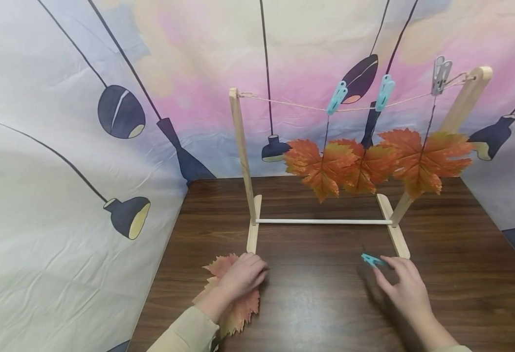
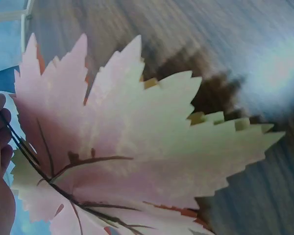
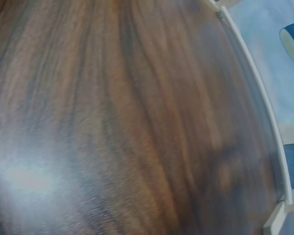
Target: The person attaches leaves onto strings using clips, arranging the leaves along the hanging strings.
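Observation:
My left hand [image 1: 242, 275] pinches the thin dark stem [image 2: 30, 161] of an artificial maple leaf [image 1: 241, 313]. Pale pink and yellowish in the left wrist view, the leaf's underside [image 2: 117, 127] has jagged edges, and darker orange edges peek out behind it. In the head view the hand and forearm cover part of it. At the front right, my right hand [image 1: 408, 292] pinches a light blue clothespin [image 1: 370, 259] between thumb and fingers, over the table near the rack's right foot. The right wrist view catches neither that hand nor the clothespin.
A wooden rack [image 1: 243, 156] with a white crossbar [image 1: 323, 221] stands on the brown table [image 1: 310, 293]. Along its string [image 1: 283, 102] hang several orange leaves [image 1: 321, 166] from two blue clothespins [image 1: 337, 98] and a grey one [image 1: 440, 76]. A painted cloth [image 1: 55, 195] hangs behind.

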`<move>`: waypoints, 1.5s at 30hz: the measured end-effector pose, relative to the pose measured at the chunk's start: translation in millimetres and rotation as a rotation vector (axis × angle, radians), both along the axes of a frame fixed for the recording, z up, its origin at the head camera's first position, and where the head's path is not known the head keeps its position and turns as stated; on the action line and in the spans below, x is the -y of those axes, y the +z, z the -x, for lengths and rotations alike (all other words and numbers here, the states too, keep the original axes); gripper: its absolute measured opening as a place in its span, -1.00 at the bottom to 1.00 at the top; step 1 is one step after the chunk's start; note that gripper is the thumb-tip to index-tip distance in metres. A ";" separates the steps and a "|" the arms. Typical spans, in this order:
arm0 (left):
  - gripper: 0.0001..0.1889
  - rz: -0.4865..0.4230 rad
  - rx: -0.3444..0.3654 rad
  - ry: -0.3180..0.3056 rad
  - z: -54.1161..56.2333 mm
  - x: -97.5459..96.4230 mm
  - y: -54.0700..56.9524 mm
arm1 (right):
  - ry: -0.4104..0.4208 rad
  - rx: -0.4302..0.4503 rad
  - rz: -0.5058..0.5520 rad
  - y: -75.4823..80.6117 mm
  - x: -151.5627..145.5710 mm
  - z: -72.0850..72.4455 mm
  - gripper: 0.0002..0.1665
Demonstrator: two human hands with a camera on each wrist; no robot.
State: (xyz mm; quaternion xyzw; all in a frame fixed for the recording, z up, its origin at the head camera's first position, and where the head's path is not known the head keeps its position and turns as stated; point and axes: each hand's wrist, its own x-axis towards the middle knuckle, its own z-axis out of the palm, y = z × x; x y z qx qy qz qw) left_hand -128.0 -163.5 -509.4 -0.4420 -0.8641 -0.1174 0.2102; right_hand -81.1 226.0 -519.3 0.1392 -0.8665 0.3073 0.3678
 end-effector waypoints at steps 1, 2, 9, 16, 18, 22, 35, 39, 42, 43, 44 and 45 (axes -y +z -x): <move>-0.87 -0.012 -0.003 -0.009 0.6 -1.0 1.3 | 0.003 -0.002 0.007 1.2 0.4 0.3 -0.31; -0.87 -0.025 -0.004 -0.016 1.0 -2.0 2.9 | 0.004 -0.004 0.012 2.5 0.8 0.6 -0.32; -0.88 -0.035 0.012 -0.062 2.3 -10.6 17.9 | 0.016 -0.019 0.033 8.6 2.4 1.7 -0.31; -0.90 -0.012 0.053 -0.074 5.1 -18.5 36.6 | 0.027 -0.065 0.065 12.1 3.3 6.3 -0.31; -0.92 0.003 0.066 -0.070 5.5 -20.2 41.1 | 0.023 -0.063 0.076 13.1 4.2 6.7 -0.31; -0.94 0.048 0.085 -0.067 4.8 -21.3 43.0 | 0.030 -0.024 0.075 13.5 5.5 6.6 -0.31; -0.89 0.133 0.085 -0.094 -11.2 -35.1 8.8 | 0.068 0.070 0.002 -17.0 0.9 -7.0 -0.42; -0.88 0.169 0.084 -0.103 -18.8 -39.0 -7.1 | 0.050 0.136 -0.024 -31.5 0.1 -16.0 -0.59; -0.88 0.177 0.063 -0.118 -22.5 -40.0 -17.0 | 0.036 0.158 -0.028 -40.5 0.1 -20.0 -0.51; -0.89 0.176 0.056 -0.120 -23.2 -40.3 -18.8 | 0.033 0.161 -0.025 -42.8 0.1 -20.6 -0.50; -0.89 0.175 0.051 -0.120 -23.5 -40.3 -20.4 | 0.027 0.165 -0.024 -45.2 -0.1 -21.1 -0.50; -0.89 0.175 0.043 -0.122 -23.3 -40.3 -21.0 | 0.022 0.170 -0.021 -47.0 -0.4 -21.6 -0.51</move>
